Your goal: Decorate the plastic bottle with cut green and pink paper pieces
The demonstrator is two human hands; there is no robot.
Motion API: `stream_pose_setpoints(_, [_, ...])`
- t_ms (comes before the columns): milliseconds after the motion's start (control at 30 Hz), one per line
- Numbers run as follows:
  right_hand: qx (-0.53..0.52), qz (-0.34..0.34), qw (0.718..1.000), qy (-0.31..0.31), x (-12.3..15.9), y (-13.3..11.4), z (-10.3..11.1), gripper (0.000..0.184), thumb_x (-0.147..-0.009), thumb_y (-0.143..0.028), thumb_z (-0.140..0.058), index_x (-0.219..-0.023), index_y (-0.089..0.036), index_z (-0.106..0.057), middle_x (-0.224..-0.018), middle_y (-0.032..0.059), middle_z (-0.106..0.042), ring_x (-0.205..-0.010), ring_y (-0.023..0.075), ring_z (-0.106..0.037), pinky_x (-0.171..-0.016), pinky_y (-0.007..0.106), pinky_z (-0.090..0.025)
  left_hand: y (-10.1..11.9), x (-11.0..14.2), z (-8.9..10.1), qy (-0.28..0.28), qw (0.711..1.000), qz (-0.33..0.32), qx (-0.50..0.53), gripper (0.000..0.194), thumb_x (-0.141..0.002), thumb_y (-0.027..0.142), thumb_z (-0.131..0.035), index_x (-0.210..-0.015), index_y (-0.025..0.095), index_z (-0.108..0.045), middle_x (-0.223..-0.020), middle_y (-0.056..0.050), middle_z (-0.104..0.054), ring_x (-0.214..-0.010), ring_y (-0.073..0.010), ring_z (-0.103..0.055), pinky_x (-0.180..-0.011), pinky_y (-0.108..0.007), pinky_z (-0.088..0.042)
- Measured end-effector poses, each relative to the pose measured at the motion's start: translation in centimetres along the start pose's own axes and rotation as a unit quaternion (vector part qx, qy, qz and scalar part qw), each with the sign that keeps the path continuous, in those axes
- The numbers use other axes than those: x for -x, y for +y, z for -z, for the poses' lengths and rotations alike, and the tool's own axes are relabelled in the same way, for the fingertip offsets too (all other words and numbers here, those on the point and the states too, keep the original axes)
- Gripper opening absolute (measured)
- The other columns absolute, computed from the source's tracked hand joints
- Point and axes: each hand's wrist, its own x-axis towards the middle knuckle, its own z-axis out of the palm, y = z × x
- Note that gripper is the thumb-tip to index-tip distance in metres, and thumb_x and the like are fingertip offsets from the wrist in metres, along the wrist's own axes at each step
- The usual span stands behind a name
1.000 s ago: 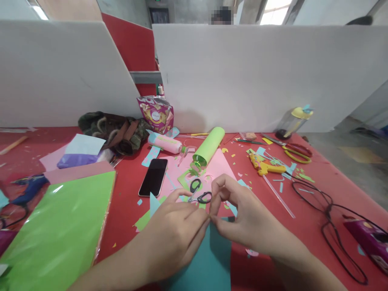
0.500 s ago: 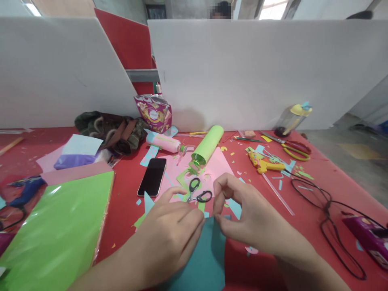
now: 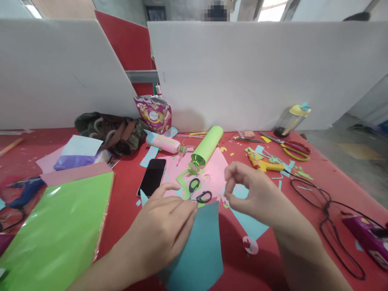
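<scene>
My left hand [image 3: 169, 222] is closed on the upper edge of a teal paper sheet [image 3: 200, 250], which hangs tilted toward me over the table front. To the right, my right hand [image 3: 250, 192] is raised with thumb and fingers curled into a ring, apart from the sheet; whatever its fingertips may hold is too small to tell. Black-handled scissors [image 3: 202, 197] lie just beyond the hands, on pink paper [image 3: 218, 173]. Below my right hand is a light blue paper piece [image 3: 251, 220], with a pink paper ring [image 3: 254, 247] near its tip.
Beyond lie a green paper-wrapped bottle [image 3: 209, 145], a pink bottle [image 3: 163, 143] and a phone [image 3: 152, 177]. At right are a yellow glue gun [image 3: 269, 165], its black cable [image 3: 327, 202] and large scissors [image 3: 295, 149]. Green sheets [image 3: 60, 230] lie left; white boards [image 3: 257, 72] stand behind.
My right hand has moved right and slightly up, away from the teal sheet's edge. The sheet has tilted, with its corner raised, and my left hand has shifted slightly left.
</scene>
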Motion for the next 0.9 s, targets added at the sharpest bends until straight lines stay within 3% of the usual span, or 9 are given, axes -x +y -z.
stream_pose_setpoints(133, [0.053, 0.028, 0.995, 0.077, 0.2, 0.2, 0.5, 0.025, -0.065, -0.008, -0.049, -0.086, -0.021, -0.042, -0.067, -0.002, -0.059, -0.066, 0.0135, -0.057, -0.066, 0.027, -0.045, -0.2, 0.0, 0.1, 0.012, 1.0, 0.001, -0.001, 0.02, -0.084, 0.013, -0.038, -0.074, 0.014, -0.055, -0.061, 0.0, -0.061, -0.052, -0.0102, -0.052, -0.082, -0.037, -0.039])
stream_pose_setpoints(233, [0.051, 0.084, 0.995, 0.02, 0.6, -0.7, -0.5, 0.032, -0.071, -0.01, -0.05, -0.099, -0.022, -0.041, -0.083, 0.0013, -0.062, -0.078, 0.0146, -0.059, -0.071, 0.028, -0.045, 0.0, -0.1, -0.3, -0.025, 1.0, -0.006, 0.0, 0.023, -0.083, 0.011, -0.036, -0.071, 0.015, -0.055, -0.058, 0.001, -0.058, -0.052, -0.0111, -0.051, -0.083, -0.038, -0.039])
stream_pose_setpoints(400, [0.04, 0.106, 0.991, -0.075, 0.8, -1.6, -3.0, 0.036, -0.074, -0.006, -0.047, -0.105, -0.021, -0.039, -0.079, -0.0006, -0.061, -0.07, 0.0111, -0.058, -0.064, 0.022, -0.045, 0.3, -0.4, -1.2, -0.059, 0.998, -0.022, -0.009, 0.024, -0.083, 0.011, -0.034, -0.072, 0.015, -0.054, -0.058, 0.0, -0.057, -0.056, -0.0138, -0.052, -0.079, -0.039, -0.041])
stream_pose_setpoints(600, [0.085, 0.119, 0.988, -0.056, 0.7, -1.1, -3.3, 0.035, -0.076, -0.007, -0.044, -0.108, -0.019, -0.041, -0.076, 0.0016, -0.062, -0.066, 0.0137, -0.059, -0.059, 0.023, -0.044, -0.1, -0.8, -1.9, -0.068, 0.997, -0.014, -0.02, 0.025, -0.083, 0.013, -0.033, -0.067, 0.016, -0.052, -0.059, 0.0, -0.057, -0.057, -0.0147, -0.052, -0.074, -0.037, -0.042])
stream_pose_setpoints(900, [0.127, 0.111, 0.985, -0.027, 0.8, -0.7, -2.1, 0.039, -0.073, -0.004, -0.041, -0.109, -0.021, -0.04, -0.069, -0.0014, -0.06, -0.062, 0.0122, -0.056, -0.058, 0.022, -0.041, -0.4, -1.2, -2.0, -0.112, 0.993, 0.027, -0.023, 0.026, -0.084, 0.016, -0.032, -0.065, 0.016, -0.05, -0.06, 0.001, -0.055, -0.058, -0.0125, -0.052, -0.079, -0.036, -0.037])
